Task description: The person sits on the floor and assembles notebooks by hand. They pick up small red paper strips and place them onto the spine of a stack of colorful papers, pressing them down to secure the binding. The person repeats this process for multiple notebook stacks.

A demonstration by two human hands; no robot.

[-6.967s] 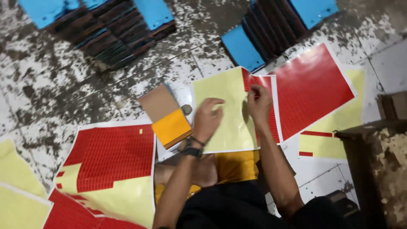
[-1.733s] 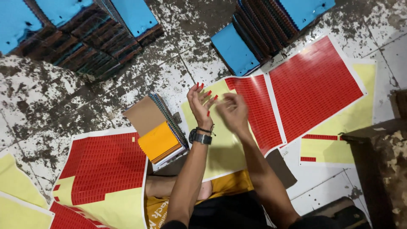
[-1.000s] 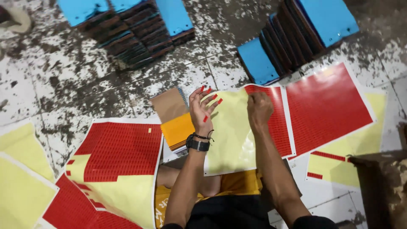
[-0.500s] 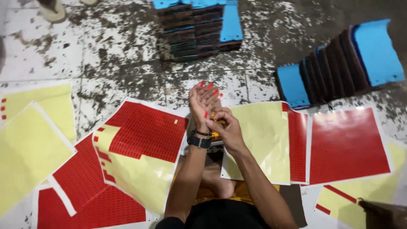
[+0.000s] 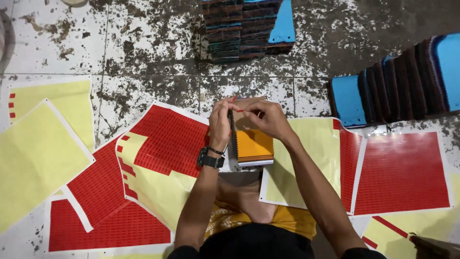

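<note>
Two hands, left hand (image 5: 220,119) and right hand (image 5: 268,120), one swatch book (image 5: 253,146), one wristwatch (image 5: 210,158), two stacks of blue-covered books (image 5: 249,26) (image 5: 402,81), several red-and-yellow sticker sheets (image 5: 400,172), too overlapped to count exactly

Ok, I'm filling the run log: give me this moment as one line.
left hand: on swatch book | right hand: pinching small red sticker over it | around: red sticker sheets on floor

I see both forearms rising from the bottom of the frame toward its centre, converging as they go. My left hand (image 5: 221,120) sits just left of centre, fingers curled and pinched together, a dark watch strapped at that wrist. My right hand (image 5: 268,120) lies just right of it, fingers bent inward, its fingertips meeting the left's.
</note>
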